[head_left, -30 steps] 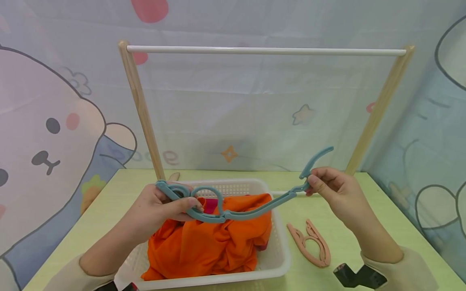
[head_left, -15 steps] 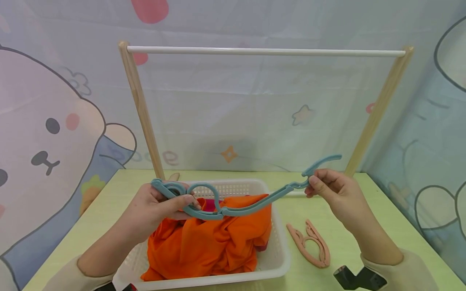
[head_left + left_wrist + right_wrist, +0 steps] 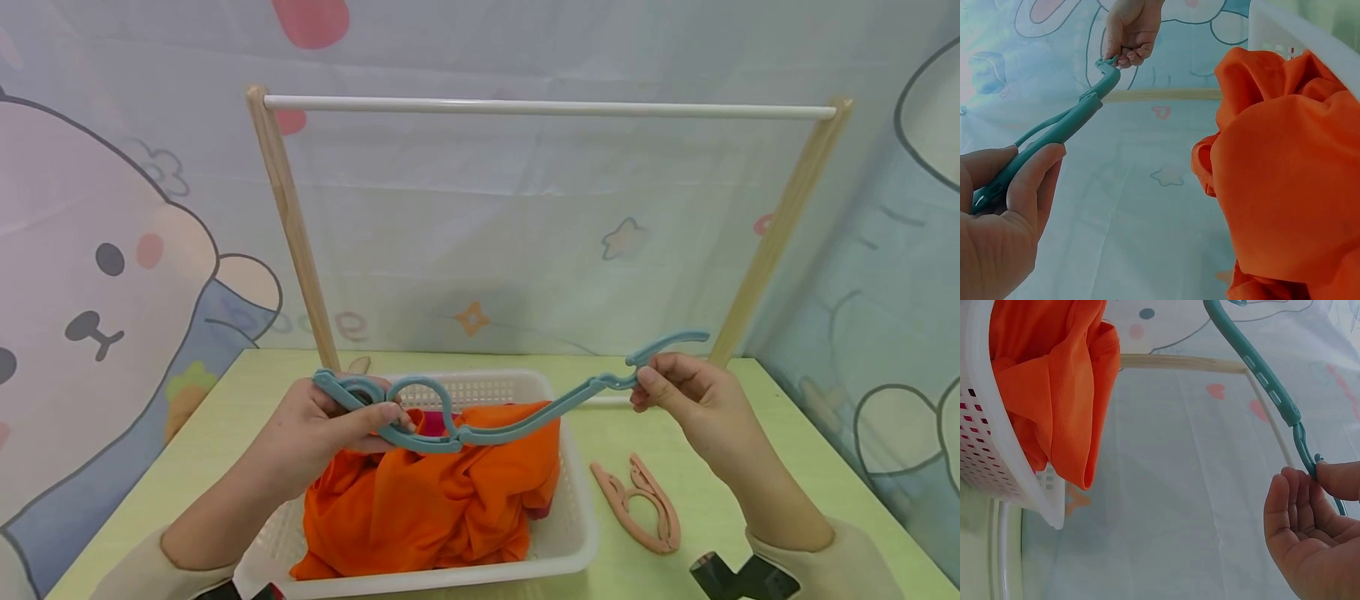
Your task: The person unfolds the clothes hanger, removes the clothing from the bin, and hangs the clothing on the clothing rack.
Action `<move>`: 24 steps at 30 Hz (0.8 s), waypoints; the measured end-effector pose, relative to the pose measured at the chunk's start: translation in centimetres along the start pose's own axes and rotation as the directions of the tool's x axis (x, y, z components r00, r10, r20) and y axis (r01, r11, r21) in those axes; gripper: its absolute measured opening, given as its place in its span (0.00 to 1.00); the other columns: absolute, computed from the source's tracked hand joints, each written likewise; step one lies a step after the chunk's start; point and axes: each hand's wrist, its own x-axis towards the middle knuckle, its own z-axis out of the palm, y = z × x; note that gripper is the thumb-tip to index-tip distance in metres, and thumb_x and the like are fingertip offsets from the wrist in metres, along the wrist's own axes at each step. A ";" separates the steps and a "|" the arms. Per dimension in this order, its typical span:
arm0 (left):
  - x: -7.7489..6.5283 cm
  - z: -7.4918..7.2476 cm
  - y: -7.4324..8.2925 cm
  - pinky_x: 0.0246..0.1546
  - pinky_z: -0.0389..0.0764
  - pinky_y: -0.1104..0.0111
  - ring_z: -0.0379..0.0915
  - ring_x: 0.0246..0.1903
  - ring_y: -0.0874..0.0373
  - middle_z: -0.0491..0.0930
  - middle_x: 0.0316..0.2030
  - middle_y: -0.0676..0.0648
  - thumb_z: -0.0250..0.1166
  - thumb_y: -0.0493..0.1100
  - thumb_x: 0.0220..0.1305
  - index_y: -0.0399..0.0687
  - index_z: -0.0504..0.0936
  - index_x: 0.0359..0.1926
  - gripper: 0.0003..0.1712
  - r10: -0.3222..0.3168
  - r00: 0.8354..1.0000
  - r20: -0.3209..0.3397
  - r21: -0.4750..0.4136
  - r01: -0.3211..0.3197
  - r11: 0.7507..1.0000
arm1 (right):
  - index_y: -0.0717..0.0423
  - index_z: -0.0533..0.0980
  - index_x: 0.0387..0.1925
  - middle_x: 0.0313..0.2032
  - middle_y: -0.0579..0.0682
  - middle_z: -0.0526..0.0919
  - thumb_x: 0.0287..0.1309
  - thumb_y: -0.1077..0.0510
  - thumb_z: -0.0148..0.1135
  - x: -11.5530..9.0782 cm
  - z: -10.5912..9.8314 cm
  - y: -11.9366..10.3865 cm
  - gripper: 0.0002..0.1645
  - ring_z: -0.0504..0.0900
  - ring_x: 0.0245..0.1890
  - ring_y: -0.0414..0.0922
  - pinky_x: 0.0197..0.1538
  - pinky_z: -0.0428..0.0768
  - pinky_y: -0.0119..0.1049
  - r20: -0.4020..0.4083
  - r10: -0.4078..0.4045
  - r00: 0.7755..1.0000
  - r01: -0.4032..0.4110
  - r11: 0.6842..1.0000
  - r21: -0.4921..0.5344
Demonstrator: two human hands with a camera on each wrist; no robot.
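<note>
The fingers [image 3: 367, 419] of our left hand [image 3: 322, 429] and right hand [image 3: 693, 404] pinch a blue-green jointed plastic hanger [image 3: 495, 436] above crumpled orange cloth [image 3: 420, 508] in a white plastic basket [image 3: 579, 508], apparently supporting its unfolded span from both sides.

L grip [image 3: 327, 421]: pinches; R grip [image 3: 693, 397]: pinches; well apart; f'arms [image 3: 780, 496] fwd, angled in

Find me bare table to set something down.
Bare table shows left of the basket, beyond the left forearm, and right of the peach hanger, partly hidden by the right forearm. The middle is crowded: basket, orange cloth, and the blue hanger held above.
</note>
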 end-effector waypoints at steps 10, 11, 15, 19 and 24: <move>-0.1 -0.2 0.0 0.41 0.83 0.61 0.85 0.38 0.54 0.83 0.41 0.39 0.63 0.38 0.65 0.21 0.78 0.48 0.19 -0.013 1.000 0.004 0.008 0.013 1.000 | 0.53 0.79 0.40 0.31 0.41 0.83 0.66 0.62 0.57 -0.1 -0.3 0.1 0.06 0.82 0.33 0.38 0.43 0.81 0.25 -0.043 0.022 0.999 -0.020 0.999 0.043; -0.1 -0.2 0.0 0.41 0.83 0.61 0.85 0.38 0.54 0.83 0.41 0.39 0.63 0.38 0.65 0.21 0.78 0.48 0.19 -0.010 1.000 0.003 0.010 0.010 1.000 | 0.51 0.80 0.41 0.31 0.41 0.83 0.66 0.62 0.58 -0.2 -0.3 0.0 0.06 0.82 0.33 0.38 0.43 0.81 0.25 -0.052 0.024 0.998 -0.021 0.998 0.051; 0.0 -0.2 0.2 0.41 0.83 0.61 0.85 0.38 0.55 0.83 0.41 0.39 0.63 0.37 0.65 0.21 0.77 0.48 0.19 0.004 1.000 -0.009 0.016 -0.004 1.000 | 0.48 0.80 0.44 0.32 0.42 0.83 0.66 0.62 0.58 -0.3 -0.4 -0.2 0.09 0.82 0.33 0.38 0.43 0.80 0.25 -0.076 0.028 0.997 -0.023 0.997 0.068; 0.1 -0.1 0.3 0.41 0.83 0.62 0.85 0.38 0.55 0.83 0.42 0.38 0.64 0.38 0.65 0.22 0.78 0.48 0.19 0.001 1.000 -0.016 0.034 -0.001 0.999 | 0.48 0.80 0.45 0.33 0.42 0.83 0.65 0.63 0.58 -0.2 -0.5 -0.6 0.11 0.82 0.33 0.38 0.43 0.80 0.24 -0.072 0.009 0.997 -0.004 0.997 0.073; 0.3 0.3 0.5 0.41 0.84 0.62 0.85 0.37 0.54 0.82 0.41 0.40 0.65 0.40 0.64 0.24 0.79 0.47 0.20 -0.008 1.000 0.014 0.059 0.007 0.998 | 0.52 0.80 0.46 0.32 0.42 0.83 0.65 0.64 0.58 0.1 -0.1 -1.4 0.11 0.82 0.32 0.39 0.42 0.80 0.25 -0.047 -0.036 0.998 0.036 0.999 0.010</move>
